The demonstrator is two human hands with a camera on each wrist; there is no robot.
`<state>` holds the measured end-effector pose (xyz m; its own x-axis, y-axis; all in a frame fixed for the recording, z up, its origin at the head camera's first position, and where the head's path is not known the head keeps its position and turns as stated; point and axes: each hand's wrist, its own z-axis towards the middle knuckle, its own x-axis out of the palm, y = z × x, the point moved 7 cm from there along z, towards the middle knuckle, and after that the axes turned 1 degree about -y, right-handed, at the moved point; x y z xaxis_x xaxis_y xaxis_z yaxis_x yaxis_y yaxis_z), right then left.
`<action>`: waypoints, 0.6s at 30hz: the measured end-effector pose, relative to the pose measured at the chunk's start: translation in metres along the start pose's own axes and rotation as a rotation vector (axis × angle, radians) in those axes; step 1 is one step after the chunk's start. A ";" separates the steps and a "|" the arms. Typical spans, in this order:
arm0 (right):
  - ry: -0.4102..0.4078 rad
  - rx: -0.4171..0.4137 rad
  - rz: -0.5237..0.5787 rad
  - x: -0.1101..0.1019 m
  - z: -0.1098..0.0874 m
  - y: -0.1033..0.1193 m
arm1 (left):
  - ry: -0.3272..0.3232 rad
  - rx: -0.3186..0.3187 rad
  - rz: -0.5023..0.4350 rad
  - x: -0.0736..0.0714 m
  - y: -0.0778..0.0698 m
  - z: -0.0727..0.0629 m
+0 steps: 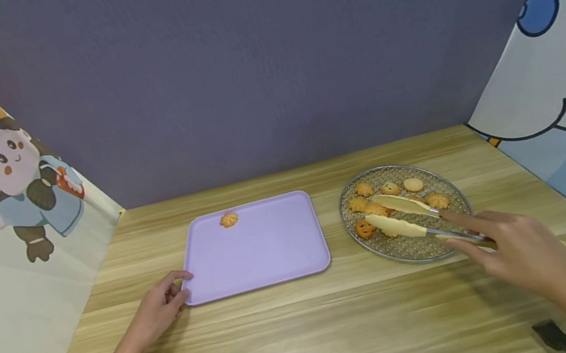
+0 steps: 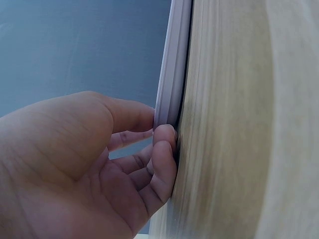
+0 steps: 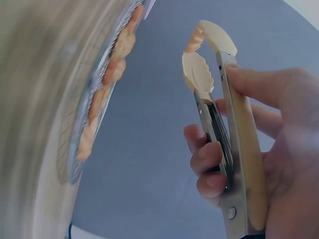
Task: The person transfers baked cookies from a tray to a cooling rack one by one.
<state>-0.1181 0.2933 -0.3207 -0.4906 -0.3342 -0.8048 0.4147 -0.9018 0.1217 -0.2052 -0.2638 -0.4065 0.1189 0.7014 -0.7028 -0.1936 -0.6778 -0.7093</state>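
With curled fingers, my right hand [image 1: 522,249] grips metal tongs [image 3: 241,149] that have cream-coloured tips. The tongs reach over a round wire mesh rack [image 1: 416,251] bearing several cookies. At the tips in the right wrist view, an orange-brown cookie [image 3: 194,40] shows between the two ends, lifted above the rack. My left hand [image 1: 159,307] pinches the near-left corner of a lilac tray [image 1: 267,250], thumb at the rim [image 2: 167,79] and the other fingers curled against its outer side. One swirl-shaped cookie [image 1: 229,219] lies near the tray's far edge.
Both the tray and the rack lie on a wood-grain table [image 1: 296,329], the tray to the left. A dark grey-blue panel [image 1: 266,68] rises behind the table. Cartoon-printed side panels [image 1: 537,99] stand at left and right. Part of a pale object [image 1: 565,244] shows behind the right wrist.
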 end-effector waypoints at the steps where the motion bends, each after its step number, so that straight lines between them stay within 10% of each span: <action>1: 0.003 0.010 -0.002 0.000 -0.003 -0.003 | 0.001 -0.002 0.001 0.000 0.000 0.000; 18: 0.159 0.161 -0.080 -0.001 -0.037 -0.042 | 0.005 -0.031 0.025 0.001 0.004 0.002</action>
<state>-0.1061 0.3416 -0.3465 -0.3845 -0.2239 -0.8956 0.2451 -0.9601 0.1348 -0.2076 -0.2660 -0.4099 0.1191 0.6832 -0.7205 -0.1659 -0.7017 -0.6929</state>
